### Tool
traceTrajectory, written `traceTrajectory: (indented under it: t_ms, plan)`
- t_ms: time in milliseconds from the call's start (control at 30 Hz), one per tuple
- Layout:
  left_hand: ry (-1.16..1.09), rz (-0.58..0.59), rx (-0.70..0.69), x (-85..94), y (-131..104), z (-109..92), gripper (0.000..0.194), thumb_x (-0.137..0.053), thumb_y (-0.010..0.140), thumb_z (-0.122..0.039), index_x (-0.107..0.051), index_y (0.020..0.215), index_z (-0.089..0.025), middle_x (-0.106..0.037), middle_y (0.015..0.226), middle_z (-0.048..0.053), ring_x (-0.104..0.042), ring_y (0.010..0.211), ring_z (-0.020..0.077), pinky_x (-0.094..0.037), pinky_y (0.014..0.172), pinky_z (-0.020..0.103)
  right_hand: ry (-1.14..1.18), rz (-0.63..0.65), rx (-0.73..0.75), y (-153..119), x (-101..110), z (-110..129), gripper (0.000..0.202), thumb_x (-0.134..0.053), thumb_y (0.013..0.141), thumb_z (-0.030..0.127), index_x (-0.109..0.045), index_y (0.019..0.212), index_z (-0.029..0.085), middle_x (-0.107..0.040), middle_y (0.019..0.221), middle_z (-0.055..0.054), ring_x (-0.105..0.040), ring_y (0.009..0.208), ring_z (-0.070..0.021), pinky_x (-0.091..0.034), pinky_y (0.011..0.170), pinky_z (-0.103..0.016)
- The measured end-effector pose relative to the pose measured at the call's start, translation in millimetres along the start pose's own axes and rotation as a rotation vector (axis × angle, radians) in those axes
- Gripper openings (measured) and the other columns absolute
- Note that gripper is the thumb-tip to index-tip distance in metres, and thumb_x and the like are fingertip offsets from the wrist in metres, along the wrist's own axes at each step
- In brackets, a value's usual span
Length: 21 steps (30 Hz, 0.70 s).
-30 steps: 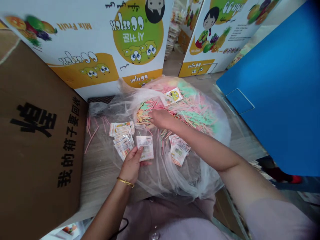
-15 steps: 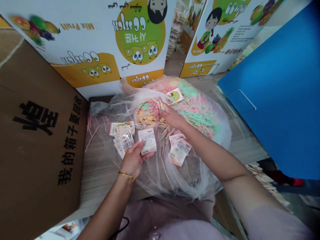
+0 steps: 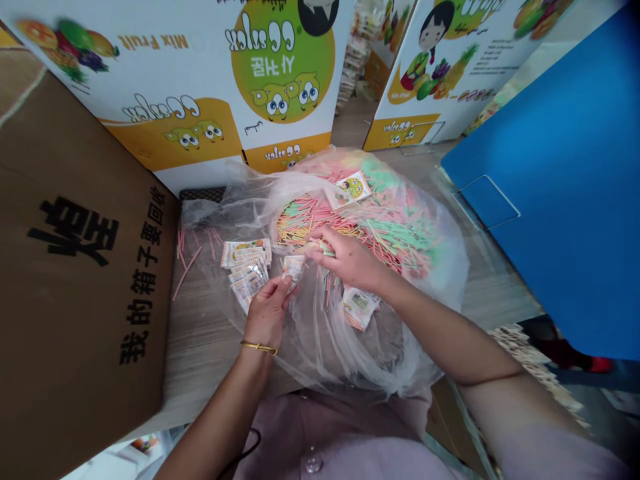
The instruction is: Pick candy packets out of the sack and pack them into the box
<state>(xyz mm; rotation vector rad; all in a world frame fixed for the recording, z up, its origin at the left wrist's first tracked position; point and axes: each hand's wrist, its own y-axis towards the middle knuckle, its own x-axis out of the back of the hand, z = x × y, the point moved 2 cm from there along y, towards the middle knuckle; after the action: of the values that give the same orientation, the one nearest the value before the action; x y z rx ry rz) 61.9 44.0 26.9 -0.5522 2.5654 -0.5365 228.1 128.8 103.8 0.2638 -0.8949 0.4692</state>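
Note:
My left hand (image 3: 269,308) grips a small printed candy packet (image 3: 293,267) by its lower end; the packet looks squeezed narrow. My right hand (image 3: 345,257) is closed on a few thin candy sticks (image 3: 326,249), just right of the packet's upper end. Behind it spreads a big clear plastic bag (image 3: 345,353) full of pink, green and yellow candy sticks (image 3: 315,212). Left of my left hand lies a fanned stack of packets (image 3: 249,270). More packets (image 3: 359,307) lie on the plastic below my right forearm, and one packet (image 3: 351,189) rests on top of the sticks.
A brown carton (image 3: 85,253) stands at the left. White and yellow printed cartons (image 3: 180,143) line the back, and a blue panel (image 3: 560,200) rises at the right. Several loose pink sticks (image 3: 187,272) lie on the grey table (image 3: 193,340) by the brown carton.
My right hand has come away from the heap of sticks, down and towards the packet, with sticks in its fingers. The packet in my left hand has turned from flat to squeezed narrow.

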Motion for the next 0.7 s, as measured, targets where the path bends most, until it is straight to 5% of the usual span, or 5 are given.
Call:
traceTrajectory:
  t_ms: [167, 367, 500, 600, 700]
  plan:
    - [0.03, 0.004, -0.022, -0.8, -1.0, -1.9, 0.038, -0.092, 0.055, -0.045, -0.075, 0.077, -0.018, -0.077, 0.091, 0.002, -0.069, 0.096, 0.0194, -0.052, 0.097, 0.037, -0.024, 0.068, 0.083, -14.3, -6.0, 13.6, 0.034, -0.051, 0.1, 0.043, -0.058, 0.128, 0.024, -0.074, 0.117, -0.005, -0.071, 0.103, -0.0221, -0.046, 0.084, -0.029]
    - [0.057, 0.025, -0.024, -2.6, -8.2, 0.3, 0.039, -0.09, 0.057, -0.048, -0.077, 0.081, -0.02, -0.078, 0.091, 0.002, -0.069, 0.096, 0.0204, -0.052, 0.096, 0.037, -0.181, 0.193, 0.107, -10.6, -23.2, 2.7, 0.028, -0.051, 0.101, 0.038, -0.065, 0.117, 0.02, -0.075, 0.109, -0.01, -0.07, 0.098, -0.0249, -0.046, 0.08, -0.032]
    - [0.066, 0.012, -0.034, -1.8, -11.6, 1.7, 0.044, -0.09, 0.053, -0.053, -0.078, 0.08, -0.02, -0.079, 0.089, 0.002, -0.069, 0.094, 0.0209, -0.053, 0.099, 0.041, 0.239, 0.142, 0.056, -5.2, -12.1, 0.8, 0.023, -0.055, 0.099, 0.041, -0.066, 0.098, 0.021, -0.071, 0.089, -0.004, -0.067, 0.086, -0.0181, -0.048, 0.08, -0.03]
    - [0.072, 0.01, -0.061, -0.2, -10.8, 4.3, 0.045, -0.089, 0.055, -0.054, -0.08, 0.082, -0.02, -0.08, 0.092, 0.003, -0.071, 0.096, 0.0219, -0.052, 0.103, 0.043, 0.773, 0.002, -0.007, 1.3, -0.5, 7.2, 0.048, -0.043, 0.1, 0.061, -0.053, 0.073, 0.022, -0.048, 0.057, 0.005, -0.051, 0.053, -0.0115, -0.048, 0.065, -0.027]
    - [0.095, 0.049, -0.066, 0.2, -9.5, 8.6, 0.044, -0.087, 0.059, -0.055, -0.08, 0.085, -0.02, -0.08, 0.095, 0.004, -0.072, 0.097, 0.0226, -0.051, 0.105, 0.045, 1.016, -0.146, -0.008, 7.7, 0.9, 16.6, 0.06, -0.035, 0.096, 0.072, -0.04, 0.064, 0.023, -0.04, 0.052, 0.005, -0.048, 0.049, -0.0108, -0.049, 0.063, -0.027]
